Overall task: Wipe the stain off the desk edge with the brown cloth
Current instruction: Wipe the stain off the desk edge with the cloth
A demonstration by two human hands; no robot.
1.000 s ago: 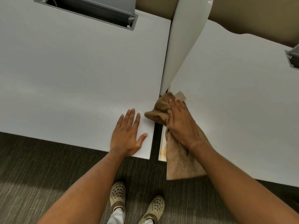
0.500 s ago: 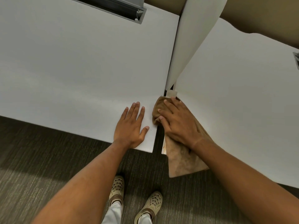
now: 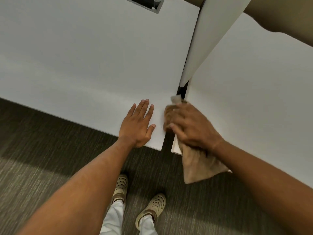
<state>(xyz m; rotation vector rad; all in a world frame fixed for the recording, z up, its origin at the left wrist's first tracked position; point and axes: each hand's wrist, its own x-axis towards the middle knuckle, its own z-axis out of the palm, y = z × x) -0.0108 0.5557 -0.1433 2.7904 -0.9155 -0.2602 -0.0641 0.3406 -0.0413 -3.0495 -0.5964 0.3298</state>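
My right hand [image 3: 189,126] presses the brown cloth [image 3: 199,165] against the left side edge [image 3: 175,147] of the right white desk [image 3: 254,92], in the narrow gap between the two desks. The cloth's lower part hangs past the desk's front corner, and a pale tip of it sticks up above my fingers. The cloth and hand cover most of that edge, so no stain shows. My left hand [image 3: 138,126] lies flat, fingers spread, on the front right corner of the left white desk [image 3: 84,65].
A white divider panel [image 3: 206,36] stands upright between the two desks, ending just behind the cloth. A grey cable slot [image 3: 149,4] is set into the far part of the left desk. Below is dark carpet [image 3: 42,158] with my feet in beige clogs [image 3: 150,207].
My right hand has slid the cloth along the desk edge toward the front corner. The stained strip of edge seen a second ago is now under the cloth. My left hand stays flat.
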